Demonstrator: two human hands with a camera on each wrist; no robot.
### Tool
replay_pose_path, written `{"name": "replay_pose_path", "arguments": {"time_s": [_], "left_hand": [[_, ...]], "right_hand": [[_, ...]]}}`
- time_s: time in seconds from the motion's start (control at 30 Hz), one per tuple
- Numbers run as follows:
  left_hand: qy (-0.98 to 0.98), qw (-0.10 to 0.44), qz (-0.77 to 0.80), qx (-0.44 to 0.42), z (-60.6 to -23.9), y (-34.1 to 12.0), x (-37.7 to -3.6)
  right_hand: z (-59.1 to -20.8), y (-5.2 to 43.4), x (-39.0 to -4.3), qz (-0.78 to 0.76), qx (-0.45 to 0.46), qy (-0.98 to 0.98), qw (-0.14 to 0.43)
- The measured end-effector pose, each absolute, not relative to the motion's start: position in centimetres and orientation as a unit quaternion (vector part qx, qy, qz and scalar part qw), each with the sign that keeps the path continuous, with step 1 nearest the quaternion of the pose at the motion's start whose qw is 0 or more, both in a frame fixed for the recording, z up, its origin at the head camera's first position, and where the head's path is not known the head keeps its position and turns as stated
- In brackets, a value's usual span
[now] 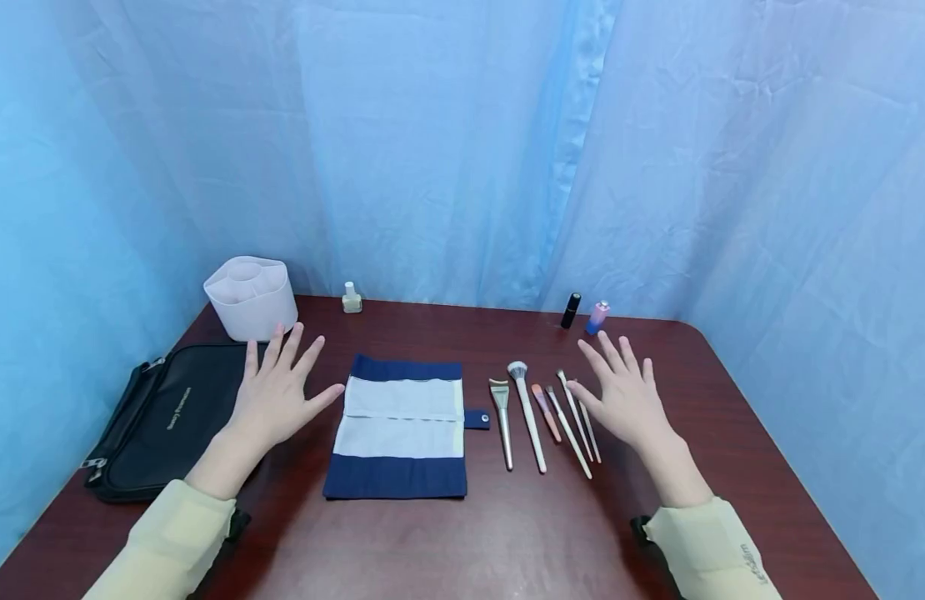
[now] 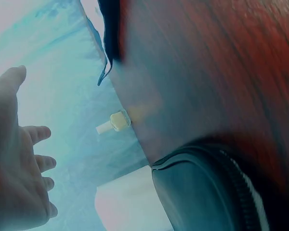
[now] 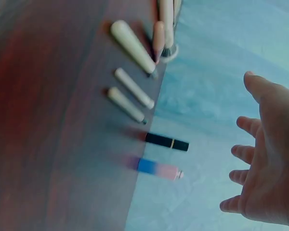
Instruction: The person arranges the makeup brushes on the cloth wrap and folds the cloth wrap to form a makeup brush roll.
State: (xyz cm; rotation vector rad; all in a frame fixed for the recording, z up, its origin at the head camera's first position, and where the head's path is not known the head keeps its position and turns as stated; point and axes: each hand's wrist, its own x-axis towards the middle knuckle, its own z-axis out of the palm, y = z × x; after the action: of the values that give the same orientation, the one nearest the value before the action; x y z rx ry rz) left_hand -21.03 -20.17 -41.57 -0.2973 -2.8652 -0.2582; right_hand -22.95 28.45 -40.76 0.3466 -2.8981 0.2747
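Both hands released, fingers spread, holding nothing: left hand (image 1: 277,394) between black pouch (image 1: 166,417) and brush roll (image 1: 399,429); right hand (image 1: 620,393) beside brushes (image 1: 545,417).

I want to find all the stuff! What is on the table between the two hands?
In the head view, between the left hand and right hand lie an open navy-and-white fabric brush roll and a row of makeup brushes.

Head view looks down and forward toward 12 o'clock over the counter (image 1: 507,533); both wrist views sit close, tilted, sharing its far edge
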Motion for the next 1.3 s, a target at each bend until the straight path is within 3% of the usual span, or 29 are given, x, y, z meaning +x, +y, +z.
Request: {"name": "replay_pose_path", "arguments": {"time_s": [0.27,0.5,0.93,1.3], "left_hand": [[-0.984,0.094,-0.083,-0.126,-41.9,-20.4,-21.1],[-0.983,0.036,-0.094,-0.154,-42.9,-21.1,-20.6],[-0.945,-0.072,-0.155,-0.28,-44.8,-21.5,-21.1],[-0.938,-0.116,-0.177,-0.276,-45.4,-21.7,-21.9]], "right_hand": [[-40.2,25.1,-23.7,0.098,0.17,-0.976,0.099],[-41.0,22.5,-24.1,0.133,0.221,-0.964,0.055],[-44.0,20.5,-26.1,0.128,0.263,-0.956,0.016],[-44.5,19.0,-26.8,0.105,0.274,-0.956,-0.021]]}}
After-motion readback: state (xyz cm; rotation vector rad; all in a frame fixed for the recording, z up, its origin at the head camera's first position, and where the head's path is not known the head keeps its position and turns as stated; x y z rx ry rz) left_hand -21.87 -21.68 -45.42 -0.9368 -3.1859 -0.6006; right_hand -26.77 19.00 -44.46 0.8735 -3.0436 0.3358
